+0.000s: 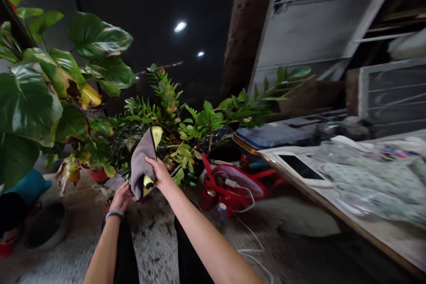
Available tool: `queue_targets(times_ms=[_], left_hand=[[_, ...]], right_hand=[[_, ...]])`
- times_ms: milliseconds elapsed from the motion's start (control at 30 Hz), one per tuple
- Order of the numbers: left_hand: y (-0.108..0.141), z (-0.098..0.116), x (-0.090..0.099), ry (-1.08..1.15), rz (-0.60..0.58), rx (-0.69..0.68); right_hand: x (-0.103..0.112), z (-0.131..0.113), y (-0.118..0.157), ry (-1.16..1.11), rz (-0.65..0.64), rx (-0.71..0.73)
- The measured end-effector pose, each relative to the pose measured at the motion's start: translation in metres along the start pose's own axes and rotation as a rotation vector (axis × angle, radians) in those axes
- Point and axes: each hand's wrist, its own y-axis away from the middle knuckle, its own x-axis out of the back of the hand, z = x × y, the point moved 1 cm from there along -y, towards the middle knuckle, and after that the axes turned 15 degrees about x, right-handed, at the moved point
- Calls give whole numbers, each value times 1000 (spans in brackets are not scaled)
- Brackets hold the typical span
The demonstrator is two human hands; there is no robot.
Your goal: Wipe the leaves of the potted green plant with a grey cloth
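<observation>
A grey cloth with a yellow underside and dark edging (141, 166) hangs bunched in front of the potted plants. My right hand (159, 173) grips its right side, thumb lying over the grey face. Lower down, my left hand (121, 196), with a pale bangle at the wrist, has its fingers closed at the cloth's lower left edge; the fingertips are partly hidden. Just beyond the cloth are green leafy stems (199, 120) and darker small-leaved foliage (124, 142).
Large variegated leaves (29, 97) fill the left side. A red bag (233, 186) with a white cable stands right of my hands. Further right, a table (276, 164) bears a white phone-like device (302, 168) and plastic bags. A dark round basin (46, 226) sits lower left.
</observation>
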Motion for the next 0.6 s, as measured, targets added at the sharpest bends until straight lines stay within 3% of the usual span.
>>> queue_targets(times_ms=[133,233,300,400,500,600], left_hand=[[1,4,3,73,3,72],[4,6,4,103,-28,82],[8,5,3,87,-28,79],[14,-2,-7,-14,-48,133],[15,-8,-30,-81,-37,155],[5,-10,-54,-177,91,108]], right_hand=[[22,37,54,-40,-102,-203],[58,33,106,38,-292,-333],[88,20,128,79,-319,-349],[132,1,141,91,-200,-356],[166,-15,143,151,-27,-332],[192,-36,143,222,140,-264]])
